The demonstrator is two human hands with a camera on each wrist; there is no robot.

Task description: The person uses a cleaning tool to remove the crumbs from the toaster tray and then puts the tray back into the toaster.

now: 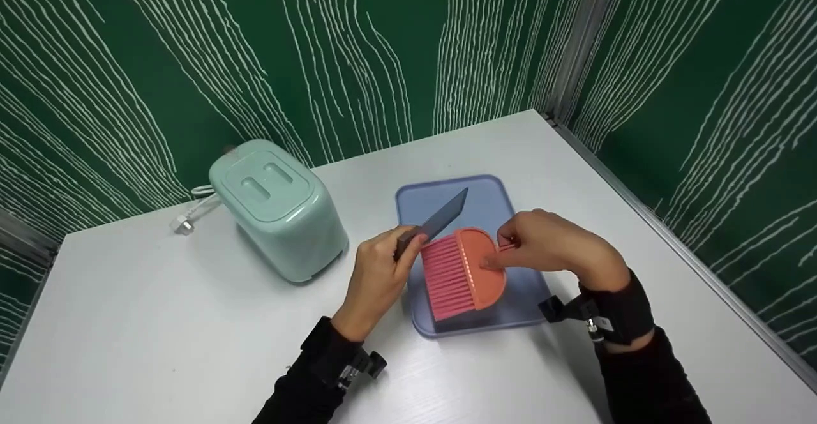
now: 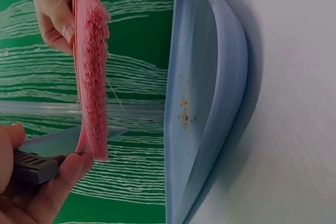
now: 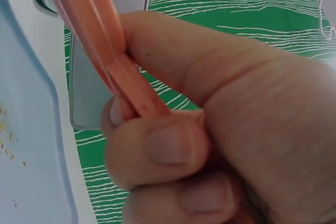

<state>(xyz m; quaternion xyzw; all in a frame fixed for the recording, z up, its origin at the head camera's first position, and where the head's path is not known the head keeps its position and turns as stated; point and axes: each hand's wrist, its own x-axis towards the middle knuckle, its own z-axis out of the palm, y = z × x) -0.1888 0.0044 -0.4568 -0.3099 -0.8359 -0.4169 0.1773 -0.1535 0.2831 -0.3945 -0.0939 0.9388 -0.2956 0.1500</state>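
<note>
Altogether two hands [image 1: 378, 267] [image 1: 554, 244], one brush [image 1: 463, 272], one grey tool [image 1: 445, 216], one tray [image 1: 523, 299]

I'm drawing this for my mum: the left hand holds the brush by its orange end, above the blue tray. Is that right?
Not quite: the right hand holds the brush by its orange end, above the blue tray. The head view shows it.

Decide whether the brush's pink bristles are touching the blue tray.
Apart. The left wrist view shows it: a strip of green wall is visible between the pink bristles and the blue tray.
</note>
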